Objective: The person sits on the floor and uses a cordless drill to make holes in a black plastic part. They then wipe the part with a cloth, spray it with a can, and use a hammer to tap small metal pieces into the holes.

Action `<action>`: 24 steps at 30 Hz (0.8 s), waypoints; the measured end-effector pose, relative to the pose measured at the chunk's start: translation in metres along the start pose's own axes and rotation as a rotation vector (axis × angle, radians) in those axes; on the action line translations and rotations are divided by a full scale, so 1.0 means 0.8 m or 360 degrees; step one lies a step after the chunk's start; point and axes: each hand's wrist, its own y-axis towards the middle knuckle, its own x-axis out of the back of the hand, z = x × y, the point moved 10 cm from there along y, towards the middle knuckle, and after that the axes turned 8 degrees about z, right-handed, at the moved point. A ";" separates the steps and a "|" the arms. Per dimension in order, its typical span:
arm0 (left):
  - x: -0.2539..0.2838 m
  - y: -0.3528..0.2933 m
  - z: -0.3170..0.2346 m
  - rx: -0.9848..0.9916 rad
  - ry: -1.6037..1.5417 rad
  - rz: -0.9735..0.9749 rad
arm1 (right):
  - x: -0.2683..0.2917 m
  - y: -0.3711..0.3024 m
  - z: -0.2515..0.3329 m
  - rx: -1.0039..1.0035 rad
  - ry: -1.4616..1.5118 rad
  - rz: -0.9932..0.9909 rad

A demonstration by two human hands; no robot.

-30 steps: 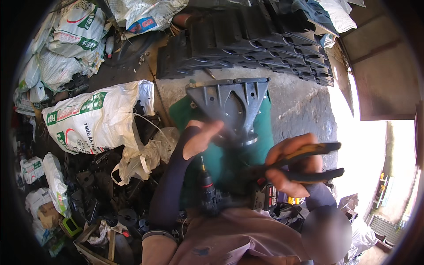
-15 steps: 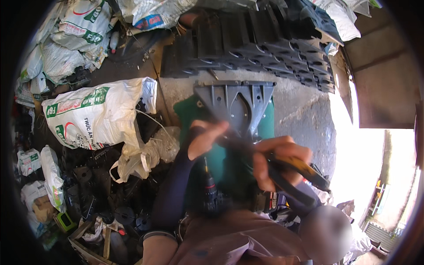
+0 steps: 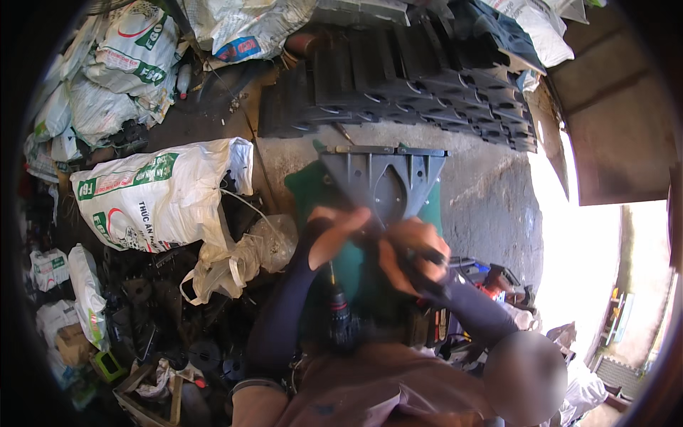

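Note:
A grey triangular plastic bracket [image 3: 388, 186], with ribs, holes and a central oval opening, lies on green cloth [image 3: 302, 183] in front of me, its wide edge away from me. At its narrow near end, my left hand [image 3: 336, 231] grips it with the thumb over the top; the other fingers are mostly hidden. Close by on the right, my right hand [image 3: 418, 255] is closed around a plier-like tool [image 3: 425, 279] with dark handles, blurred by motion. What its jaws touch is unclear. A black-and-red power drill [image 3: 340, 307], bit pointing forward, stands between my forearms.
Stacked dark plastic parts [image 3: 398, 78] fill the far side. A white printed sack [image 3: 160, 192] and a clear plastic bag [image 3: 276, 242] lie left. Black parts [image 3: 142, 299] crowd the lower left, near a wooden crate [image 3: 146, 398]. Tools [image 3: 491, 281] lie right.
My right hand has moved left with the tool, up close to my left hand. The tool's yellow-and-black handles, spread out before, now sit within the hand. The view has shifted slightly.

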 end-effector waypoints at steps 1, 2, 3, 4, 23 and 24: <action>0.002 0.000 0.003 0.0013 0.0046 -0.0046 | 0.017 -0.002 0.001 0.0023 0.0261 -0.0195; -0.001 -0.002 0.012 0.0080 0.0008 -0.0026 | 0.028 -0.009 -0.002 -0.0023 0.0513 -0.0354; -0.002 -0.001 0.018 0.0138 -0.0016 -0.0001 | 0.042 -0.012 -0.011 -0.0083 0.0730 -0.0599; -0.002 0.002 0.016 0.0104 -0.0037 0.0004 | 0.030 -0.006 -0.008 -0.0116 0.0486 -0.0367; 0.008 -0.018 0.021 0.0225 -0.0506 0.0027 | 0.034 -0.017 -0.011 -0.0358 0.0531 0.0404; 0.014 -0.023 0.014 0.0063 -0.0806 0.0025 | 0.020 -0.032 -0.011 -0.0336 0.0430 0.0761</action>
